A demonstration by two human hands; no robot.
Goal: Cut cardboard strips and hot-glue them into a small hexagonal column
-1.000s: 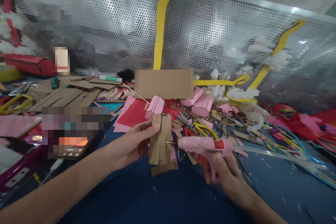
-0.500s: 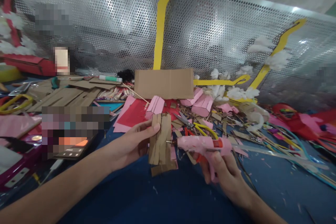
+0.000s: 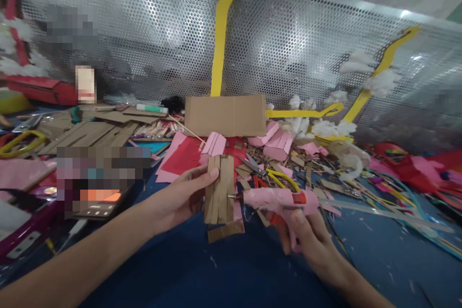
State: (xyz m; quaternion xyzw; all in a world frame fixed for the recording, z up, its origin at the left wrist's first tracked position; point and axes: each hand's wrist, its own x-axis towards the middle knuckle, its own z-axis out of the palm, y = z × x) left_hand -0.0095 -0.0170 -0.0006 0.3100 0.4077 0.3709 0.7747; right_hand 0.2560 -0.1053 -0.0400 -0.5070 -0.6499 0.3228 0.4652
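My left hand (image 3: 191, 190) is closed on a brown cardboard piece (image 3: 219, 192) made of narrow lengthwise strips, its thumb lying on the front face. In my right hand (image 3: 306, 233) is a pink hot glue gun (image 3: 276, 198), gripped by its handle, with the red trigger partly under the fingers. The gun's metal nozzle points left and reaches the right edge of the cardboard piece; whether it touches I cannot tell. A clear glue stick (image 3: 361, 209) sticks out of the gun's back. Just below the held piece lies a small cardboard strip (image 3: 226, 232).
Scissors with yellow handles (image 3: 283, 179) lie among cardboard scraps behind the gun. Folded pink pieces (image 3: 212, 146) and red paper (image 3: 184, 156) lie farther back. Behind them stand a cardboard box (image 3: 225, 115) and a yellow curved shape (image 3: 221, 33). A phone (image 3: 97, 204) lies at left.
The lower end of the cardboard piece has tilted up slightly in my left hand. The glue gun stays almost in place at its right edge.
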